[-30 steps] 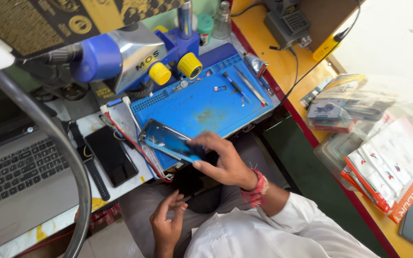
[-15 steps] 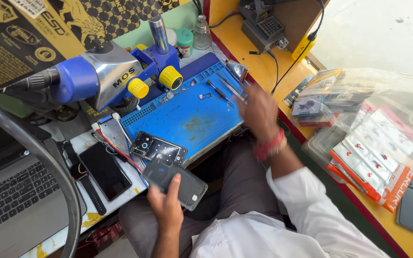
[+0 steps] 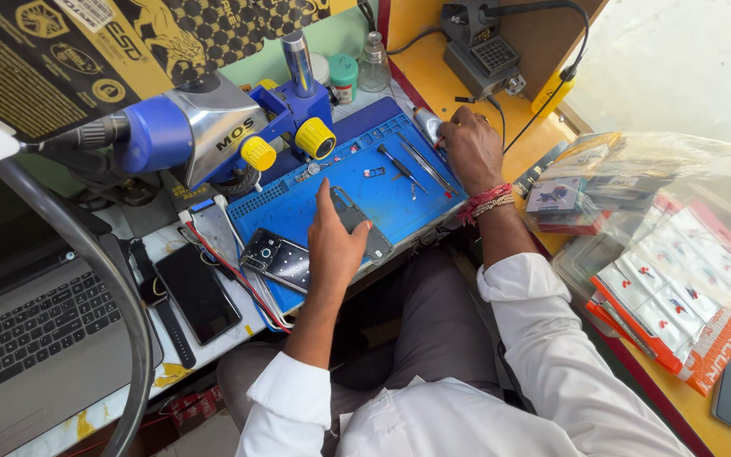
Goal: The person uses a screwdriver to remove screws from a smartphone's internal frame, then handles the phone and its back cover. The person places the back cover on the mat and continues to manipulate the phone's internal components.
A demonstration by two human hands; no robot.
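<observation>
My left hand (image 3: 332, 241) holds a dark phone panel (image 3: 364, 227) flat over the middle of the blue work mat (image 3: 382, 140). Just left of that hand, an opened phone body (image 3: 274, 256) lies on the mat with its camera cut-outs showing. At the mat's far right corner, my right hand (image 3: 471, 148) is closed around a silver tool (image 3: 426, 124). Tweezers and thin metal tools (image 3: 412, 165) lie on the mat between the two hands.
A blue and silver microscope (image 3: 205, 135) with yellow knobs hangs over the mat's left side. A black phone (image 3: 198, 292) and a laptop (image 3: 27, 330) sit at the left. A soldering station (image 3: 484, 46) stands behind, and bagged parts packets (image 3: 662, 262) fill the right.
My right hand left the phone at the mat's near edge and reached to the far right corner, closing on the silver tool. My left hand rose from my lap and carried the dark panel over the mat.
</observation>
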